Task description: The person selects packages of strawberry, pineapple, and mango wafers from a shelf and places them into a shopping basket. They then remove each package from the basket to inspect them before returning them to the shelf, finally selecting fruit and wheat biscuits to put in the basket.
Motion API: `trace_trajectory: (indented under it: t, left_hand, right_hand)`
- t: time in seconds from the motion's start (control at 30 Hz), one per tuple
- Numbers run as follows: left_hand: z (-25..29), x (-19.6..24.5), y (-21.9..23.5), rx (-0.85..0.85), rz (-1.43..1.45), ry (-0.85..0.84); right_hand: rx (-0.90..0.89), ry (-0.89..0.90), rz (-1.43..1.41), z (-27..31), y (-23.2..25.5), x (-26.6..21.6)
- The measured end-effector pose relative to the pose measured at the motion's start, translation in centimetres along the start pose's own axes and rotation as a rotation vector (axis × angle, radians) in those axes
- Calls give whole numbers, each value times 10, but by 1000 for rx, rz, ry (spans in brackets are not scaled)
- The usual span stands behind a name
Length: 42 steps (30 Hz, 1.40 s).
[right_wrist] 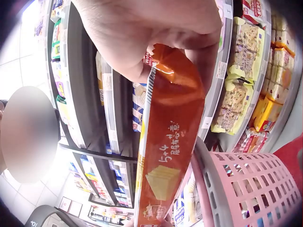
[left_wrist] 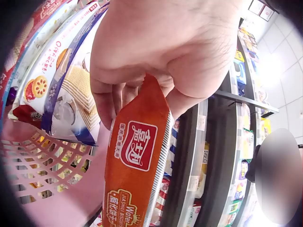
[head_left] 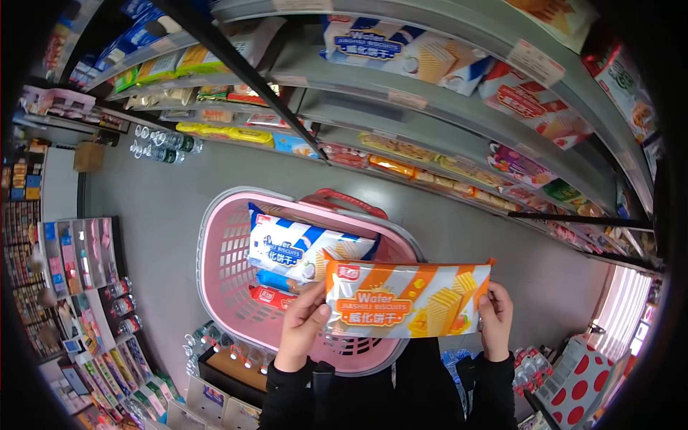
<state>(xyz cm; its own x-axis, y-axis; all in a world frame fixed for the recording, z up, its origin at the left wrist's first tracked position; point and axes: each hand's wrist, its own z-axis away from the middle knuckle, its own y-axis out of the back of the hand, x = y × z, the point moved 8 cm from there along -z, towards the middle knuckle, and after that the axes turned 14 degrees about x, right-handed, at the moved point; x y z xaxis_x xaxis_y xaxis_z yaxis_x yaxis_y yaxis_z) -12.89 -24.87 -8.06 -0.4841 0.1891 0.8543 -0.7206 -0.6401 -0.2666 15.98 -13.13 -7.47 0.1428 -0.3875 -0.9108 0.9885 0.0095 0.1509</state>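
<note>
I hold an orange pack of wafer biscuits [head_left: 405, 299] flat between both hands over a pink basket [head_left: 222, 265]. My left hand [head_left: 304, 322] pinches its left end, seen close in the left wrist view as the orange pack [left_wrist: 137, 165] under my fingers [left_wrist: 113, 94]. My right hand [head_left: 496, 315] grips the right end; the right wrist view shows the orange pack [right_wrist: 173, 142] hanging from my hand [right_wrist: 151, 33]. Inside the basket lie a blue-and-white wafer pack [head_left: 304, 247] and a red pack [head_left: 271, 296].
Shop shelves [head_left: 444, 107] with snack packs curve across the top and right. Bottled drinks [head_left: 161, 147] stand on the floor at the upper left. Display racks [head_left: 79, 258] line the left side. A red-dotted box [head_left: 573, 380] sits at lower right.
</note>
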Motion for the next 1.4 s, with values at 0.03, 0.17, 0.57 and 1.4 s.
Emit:
trace_trajectory:
  t: [0.03,0.17,0.57,1.4]
  left_hand:
    - [-1,3,-1,13,0,-2]
    - [-3,9,-1,-22,27,-4]
    - [2,2,39,30,50,-153]
    - [12,0,57,236,-22,-84]
  right_hand:
    - [-12,-3,1,-2,-2,2]
    - [-36,-3,17,-11,-10,13]
    - [-74,45,107,-4,-41,4]
    - [-99,7,100,15,-49,5]
